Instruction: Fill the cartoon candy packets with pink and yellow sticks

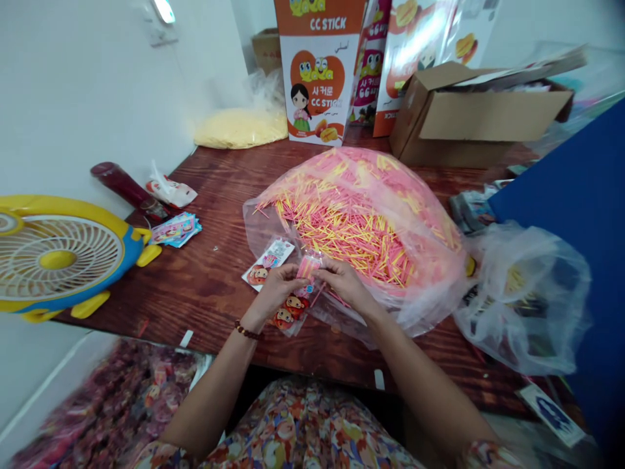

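Between my two hands is a small clear packet with pink and yellow sticks showing in it. My left hand pinches its left side, fingers closed. On the other side my right hand is closed on its right edge. Printed pouches with a red-haired cartoon face lie just below the fingers, partly covered by them. Beside my left hand rests a stack of printed cards or pouches. Right behind the hands, a large open clear bag spills over with thin pink and yellow sticks.
A yellow and blue fan stands at left, near small printed packets and a dark red bottle. Behind are a yellow-filled bag, a CC Stick box and an open carton. A clear plastic bag sits right.
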### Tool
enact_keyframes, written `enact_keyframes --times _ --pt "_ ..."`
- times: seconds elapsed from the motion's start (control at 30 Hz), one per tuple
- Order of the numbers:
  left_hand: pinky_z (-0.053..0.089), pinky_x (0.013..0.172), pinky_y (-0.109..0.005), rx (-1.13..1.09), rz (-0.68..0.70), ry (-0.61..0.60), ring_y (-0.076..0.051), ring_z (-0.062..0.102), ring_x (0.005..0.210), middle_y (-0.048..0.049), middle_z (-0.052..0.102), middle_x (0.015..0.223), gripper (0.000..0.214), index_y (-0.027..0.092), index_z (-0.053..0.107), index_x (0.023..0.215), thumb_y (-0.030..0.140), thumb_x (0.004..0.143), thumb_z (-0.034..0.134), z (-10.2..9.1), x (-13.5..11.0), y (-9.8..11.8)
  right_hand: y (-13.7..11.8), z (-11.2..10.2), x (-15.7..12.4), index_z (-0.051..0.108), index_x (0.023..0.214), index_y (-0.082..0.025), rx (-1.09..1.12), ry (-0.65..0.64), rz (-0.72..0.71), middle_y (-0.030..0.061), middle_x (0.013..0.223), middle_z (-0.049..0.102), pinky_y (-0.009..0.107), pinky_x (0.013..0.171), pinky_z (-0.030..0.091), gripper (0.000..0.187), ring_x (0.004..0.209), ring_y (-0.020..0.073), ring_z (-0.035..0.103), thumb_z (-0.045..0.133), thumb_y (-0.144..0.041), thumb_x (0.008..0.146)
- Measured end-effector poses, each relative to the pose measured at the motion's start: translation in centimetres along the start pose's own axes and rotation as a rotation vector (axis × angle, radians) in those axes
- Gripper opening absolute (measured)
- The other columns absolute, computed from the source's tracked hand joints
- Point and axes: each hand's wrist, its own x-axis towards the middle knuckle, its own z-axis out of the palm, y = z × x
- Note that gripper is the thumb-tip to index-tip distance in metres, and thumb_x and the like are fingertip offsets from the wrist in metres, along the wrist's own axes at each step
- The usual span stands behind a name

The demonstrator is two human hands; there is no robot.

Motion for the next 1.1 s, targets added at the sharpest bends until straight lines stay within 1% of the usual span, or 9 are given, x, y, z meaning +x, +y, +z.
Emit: enact_keyframes --times 0.13,0.23,0.3,0.4,0.5,0.67,0.8,0.93,1.1 --pt "0.049 0.067 -0.026 0.054 0.021 0.076 -0.014 0.061 0.071 -0.0016 0.071 0.082 0.033 0.014 0.070 0.086 0.035 0.064 0.083 -3.5 -0.3 0.6 -0.9 -0.1 1.0 0.063 0.088 -0.019 0.013 0.027 0.087 -0.0007 0.079 0.067 0.019 0.048 0.040 0.025 0.058 0.0107 0.061 0.062 -0.043 0.079" --pt "0.046 0.063 -0.024 0.162 0.014 0.033 -0.012 0.056 0.065 0.0001 0.067 0.074 0.031 0.014 0.067 0.081 0.037 0.066 0.080 -5.1 -0.3 -0.2 -0.3 -0.8 1.4 0.061 0.079 -0.018 -0.063 0.113 0.061 -0.0005 0.076 0.066 0.020 0.048 0.041 0.025 0.056 0.0107 0.061 0.059 -0.043 0.080" --pt "0.046 0.064 -0.025 0.293 0.033 -0.014 -0.013 0.056 0.067 -0.0003 0.066 0.075 0.027 0.014 0.067 0.082 0.037 0.070 0.077 -5.2 -0.2 -1.5 0.5 -1.7 1.0 0.060 0.075 -0.019 -0.140 0.147 0.037 -0.0015 0.071 0.064 0.021 0.050 0.042 0.023 0.054 0.0110 0.059 0.056 -0.041 0.081" --pt "0.048 0.078 -0.033 0.568 0.117 0.004 -0.019 0.060 0.083 -0.0054 0.069 0.092 0.027 0.015 0.068 0.098 0.031 0.077 0.070 -4.5 -0.2 -3.8 1.3 -3.3 -0.5 0.061 0.075 -0.019 -0.399 0.183 0.009 -0.0015 0.068 0.064 0.023 0.056 0.042 0.024 0.057 0.0122 0.059 0.050 -0.036 0.087" --pt "0.046 0.092 -0.041 0.806 0.207 0.071 -0.024 0.059 0.098 -0.0108 0.066 0.107 0.042 0.015 0.061 0.120 0.029 0.082 0.065 -3.8 -0.3 -5.3 0.8 -4.2 -2.4 0.065 0.076 -0.019 -0.842 0.109 0.066 0.0005 0.070 0.067 0.024 0.061 0.041 0.023 0.065 0.0140 0.060 0.049 -0.029 0.089" --pt "0.045 0.093 -0.042 0.973 0.293 0.099 -0.025 0.056 0.102 -0.0135 0.060 0.109 0.048 0.011 0.055 0.129 0.033 0.087 0.062 -3.7 -0.5 -5.8 0.2 -2.4 -4.0 0.071 0.095 -0.019 -1.307 -0.050 0.249 0.0103 0.096 0.074 0.027 0.069 0.045 0.022 0.086 0.0210 0.067 0.050 -0.026 0.092" --pt "0.045 0.091 -0.042 1.026 0.291 0.158 -0.025 0.055 0.101 -0.0116 0.058 0.108 0.044 0.015 0.053 0.131 0.033 0.091 0.057 -3.6 -0.8 -5.3 1.1 -0.7 -4.1 0.068 0.109 -0.014 -1.413 -0.067 0.248 0.0168 0.109 0.071 0.030 0.078 0.048 0.028 0.095 0.0251 0.068 0.045 -0.018 0.093" --pt "0.041 0.094 -0.043 1.098 0.380 0.239 -0.027 0.052 0.107 -0.0114 0.057 0.113 0.032 0.019 0.058 0.123 0.029 0.093 0.054 -1.8 -1.7 -4.4 1.2 -1.0 -4.2 0.068 0.106 -0.011 -1.408 -0.096 0.253 0.0172 0.108 0.071 0.031 0.080 0.048 0.027 0.099 0.0263 0.068 0.047 -0.015 0.091" --pt "0.039 0.084 -0.044 1.362 0.385 0.075 -0.029 0.050 0.099 -0.0108 0.060 0.100 0.017 0.019 0.064 0.096 0.029 0.094 0.051 2.5 -3.2 -3.6 0.5 -2.7 -4.5 0.065 0.106 -0.016 -1.292 -0.068 0.207 0.0112 0.106 0.072 0.028 0.075 0.047 0.022 0.096 0.0234 0.067 0.050 -0.022 0.091"
